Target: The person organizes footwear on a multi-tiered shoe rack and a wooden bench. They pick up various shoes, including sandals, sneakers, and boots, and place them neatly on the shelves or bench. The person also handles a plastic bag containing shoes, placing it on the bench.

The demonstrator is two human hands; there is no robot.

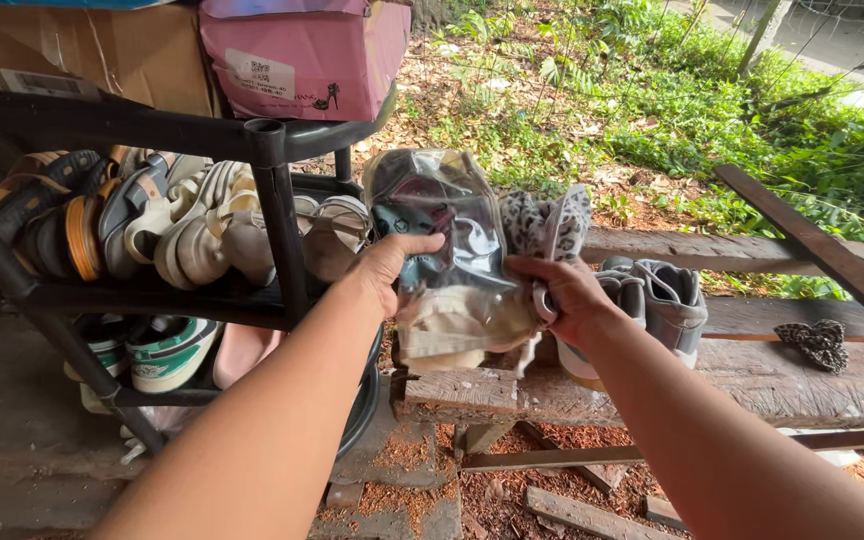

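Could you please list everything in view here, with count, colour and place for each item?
clear plastic bag: one, transparent, held over the bench end
leopard-print shoe: one, behind the bag
grey sneakers: pair, on the wooden bench
leopard-print cloth: one, bench right
black rack: one, left, holding sandals
pink box: one, atop the rack
cardboard box: one, brown, beside it
left hand: grips the bag
right hand: grips the bag

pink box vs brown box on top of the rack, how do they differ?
The pink cardboard shoe box is glossy pink, its whole end face showing; the plain brown cardboard box is dull tan, larger and cut off by the frame. Both carry a white label and sit side by side on the black plastic shoe rack.
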